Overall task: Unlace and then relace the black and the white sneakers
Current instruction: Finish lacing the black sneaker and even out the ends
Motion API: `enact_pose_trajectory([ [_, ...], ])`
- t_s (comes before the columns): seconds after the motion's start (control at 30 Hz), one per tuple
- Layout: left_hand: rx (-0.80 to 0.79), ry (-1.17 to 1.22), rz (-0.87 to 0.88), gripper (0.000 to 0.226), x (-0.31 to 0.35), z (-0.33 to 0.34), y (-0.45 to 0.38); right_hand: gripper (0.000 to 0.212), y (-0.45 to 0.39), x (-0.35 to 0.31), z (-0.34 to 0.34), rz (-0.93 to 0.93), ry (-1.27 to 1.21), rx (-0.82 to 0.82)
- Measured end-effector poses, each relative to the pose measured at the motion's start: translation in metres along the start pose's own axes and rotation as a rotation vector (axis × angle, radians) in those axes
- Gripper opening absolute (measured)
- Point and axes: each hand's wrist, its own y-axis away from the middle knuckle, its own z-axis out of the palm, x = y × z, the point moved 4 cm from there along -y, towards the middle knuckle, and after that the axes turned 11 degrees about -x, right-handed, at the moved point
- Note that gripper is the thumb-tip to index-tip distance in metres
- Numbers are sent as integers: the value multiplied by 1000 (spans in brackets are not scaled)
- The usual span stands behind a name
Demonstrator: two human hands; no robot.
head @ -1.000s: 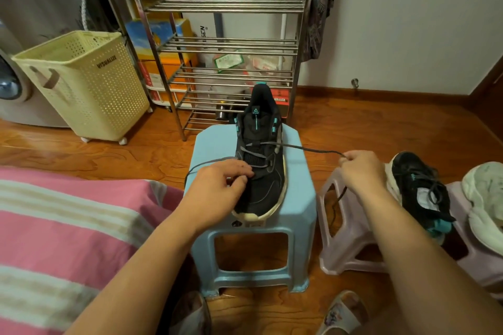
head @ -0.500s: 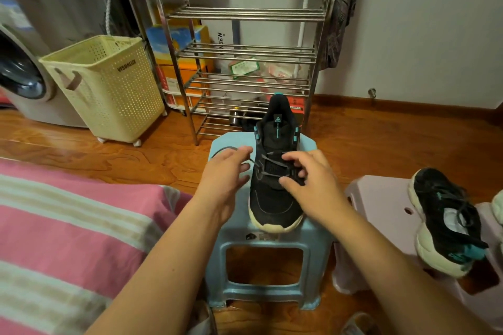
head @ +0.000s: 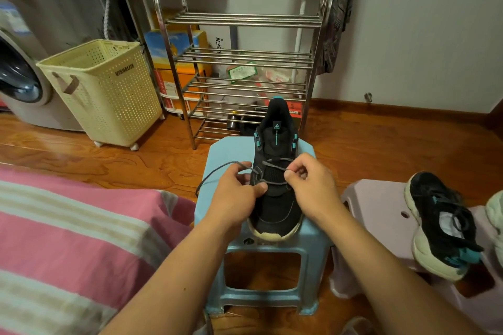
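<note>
A black sneaker [head: 275,198] with teal accents stands on a light blue stool [head: 307,242], toe towards me. Its grey lace [head: 217,170] crosses the middle eyelets, and one loose end loops out to the left. My left hand [head: 234,193] pinches the lace at the shoe's left eyelets. My right hand [head: 310,185] pinches the lace over the right eyelets. A second black sneaker [head: 441,228], laced, lies on a lilac stool [head: 381,204] at the right. A white sneaker [head: 496,212] shows only at the right edge.
A steel shoe rack [head: 239,68] stands just behind the blue stool. A cream laundry basket [head: 106,90] and a washing machine [head: 19,79] are at the left. A pink striped cloth [head: 68,239] covers the lower left. The floor is wood.
My right hand came back from the far right, where it held the lace end out, to the shoe's right eyelets. Both hands now pinch the lace. The view has shifted lower.
</note>
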Motion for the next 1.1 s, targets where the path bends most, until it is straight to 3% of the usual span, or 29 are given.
enact_pose_trajectory([
  [0.33,0,50,-30,47,-4,2,-3,30,3,8,-7,-7,-390,-188],
  [0.47,-4,-22,14,41,-1,4,-1,12,-1,-7,-2,-50,-59,-105],
  [0.57,-3,-54,23,39,1,1,-3,20,-4,-21,12,-137,249,22],
  [0.67,3,-124,31,37,1,-1,-3,15,-6,-30,22,-160,369,110],
  [1.0,22,-167,36,37,2,-3,-2,9,-11,-26,22,-233,181,23],
  [1.1,4,-114,26,37,4,-1,-2,13,-13,-16,6,-203,33,91],
])
